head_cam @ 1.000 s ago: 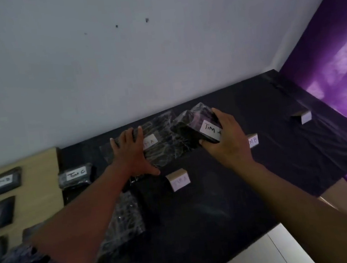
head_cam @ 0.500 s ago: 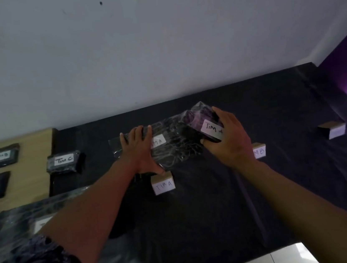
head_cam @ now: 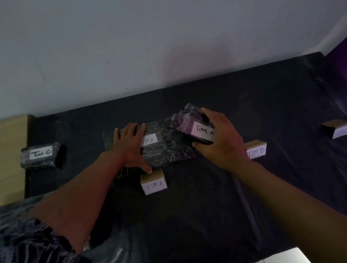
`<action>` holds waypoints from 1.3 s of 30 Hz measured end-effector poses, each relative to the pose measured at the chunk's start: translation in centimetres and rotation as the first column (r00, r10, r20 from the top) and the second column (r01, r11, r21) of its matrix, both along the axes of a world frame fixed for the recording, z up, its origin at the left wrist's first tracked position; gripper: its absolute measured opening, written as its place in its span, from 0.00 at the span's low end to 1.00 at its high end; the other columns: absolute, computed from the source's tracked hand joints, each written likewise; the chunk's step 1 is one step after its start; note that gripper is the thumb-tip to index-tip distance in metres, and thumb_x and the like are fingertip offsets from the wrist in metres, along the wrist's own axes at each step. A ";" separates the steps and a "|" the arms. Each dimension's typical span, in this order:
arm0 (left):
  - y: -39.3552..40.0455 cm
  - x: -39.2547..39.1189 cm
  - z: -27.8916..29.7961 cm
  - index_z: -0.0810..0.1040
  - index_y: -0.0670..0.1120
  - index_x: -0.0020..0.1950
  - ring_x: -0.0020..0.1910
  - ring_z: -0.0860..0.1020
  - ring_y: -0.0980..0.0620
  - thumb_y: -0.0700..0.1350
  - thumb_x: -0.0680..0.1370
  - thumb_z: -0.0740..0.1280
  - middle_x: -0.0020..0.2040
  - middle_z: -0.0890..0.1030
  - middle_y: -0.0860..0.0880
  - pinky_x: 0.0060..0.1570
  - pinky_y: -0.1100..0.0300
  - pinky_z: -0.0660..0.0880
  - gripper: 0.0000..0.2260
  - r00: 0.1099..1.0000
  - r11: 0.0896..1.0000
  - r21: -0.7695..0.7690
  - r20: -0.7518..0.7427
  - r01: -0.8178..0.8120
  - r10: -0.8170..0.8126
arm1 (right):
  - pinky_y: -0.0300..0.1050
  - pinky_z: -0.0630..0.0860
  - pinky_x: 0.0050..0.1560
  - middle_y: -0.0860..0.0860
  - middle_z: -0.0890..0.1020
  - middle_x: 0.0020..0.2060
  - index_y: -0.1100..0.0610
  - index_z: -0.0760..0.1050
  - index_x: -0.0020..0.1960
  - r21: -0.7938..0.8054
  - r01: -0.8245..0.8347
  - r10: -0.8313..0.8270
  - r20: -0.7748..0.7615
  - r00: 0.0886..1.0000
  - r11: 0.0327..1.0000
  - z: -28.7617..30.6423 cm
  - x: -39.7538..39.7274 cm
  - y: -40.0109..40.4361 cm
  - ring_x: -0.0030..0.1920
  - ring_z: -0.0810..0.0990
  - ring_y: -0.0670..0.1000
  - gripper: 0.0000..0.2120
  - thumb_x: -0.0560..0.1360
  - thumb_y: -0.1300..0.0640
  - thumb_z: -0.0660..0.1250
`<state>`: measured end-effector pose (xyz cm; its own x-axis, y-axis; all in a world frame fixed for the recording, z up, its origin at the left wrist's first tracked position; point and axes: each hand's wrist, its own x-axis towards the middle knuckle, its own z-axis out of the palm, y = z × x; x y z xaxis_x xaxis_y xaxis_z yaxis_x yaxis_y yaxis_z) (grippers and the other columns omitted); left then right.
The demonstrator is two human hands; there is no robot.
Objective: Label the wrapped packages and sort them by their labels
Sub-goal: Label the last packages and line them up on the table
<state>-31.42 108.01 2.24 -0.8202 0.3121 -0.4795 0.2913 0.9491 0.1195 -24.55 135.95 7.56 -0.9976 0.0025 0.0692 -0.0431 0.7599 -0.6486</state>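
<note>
Cardboard TIM A marker [head_cam: 153, 182] touching left hand [head_cam: 129, 146].

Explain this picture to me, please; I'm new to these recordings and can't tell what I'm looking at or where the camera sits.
There is no machine here: a person wears one camera on the head, looking forward and down at their own hands. The left hand lies flat on a wrapped package on the black cloth. The right hand grips a second package, tilted, with one end raised; its label starts "TIM". In front stand small card markers: TIM A, TIM B and one further right that I cannot read. A package labelled TIM C lies apart to the left.
</note>
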 end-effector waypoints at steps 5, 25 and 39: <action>-0.4 0.1 -1.0 0.36 0.53 0.78 0.78 0.38 0.45 0.72 0.53 0.75 0.79 0.40 0.46 0.74 0.40 0.38 0.68 1.000 1.000 0.024 0.028 0.014 -0.015 | 0.52 0.77 0.57 0.42 0.69 0.66 0.43 0.60 0.75 0.005 -0.045 0.045 0.023 0.999 0.999 -0.3 -0.9 -1.7 0.63 0.72 0.49 0.43 0.65 0.48 0.77; -6.2 2.5 -1.2 0.53 0.51 0.79 0.78 0.42 0.47 0.52 0.61 0.82 0.80 0.43 0.52 0.75 0.46 0.56 0.55 0.977 0.931 0.303 0.111 -0.205 0.180 | 0.56 0.75 0.58 0.44 0.67 0.69 0.44 0.58 0.77 0.212 -0.439 0.388 0.244 0.889 0.873 -0.4 -6.3 -10.1 0.66 0.68 0.52 0.42 0.68 0.49 0.74; -7.2 2.3 -1.6 0.56 0.49 0.78 0.78 0.47 0.51 0.47 0.57 0.84 0.80 0.52 0.52 0.76 0.51 0.53 0.56 0.940 0.823 0.456 0.125 -0.337 0.316 | 0.52 0.71 0.62 0.46 0.66 0.71 0.45 0.50 0.80 0.239 -0.541 0.490 0.245 0.837 0.806 -0.9 -7.1 -11.6 0.67 0.67 0.53 0.48 0.68 0.48 0.75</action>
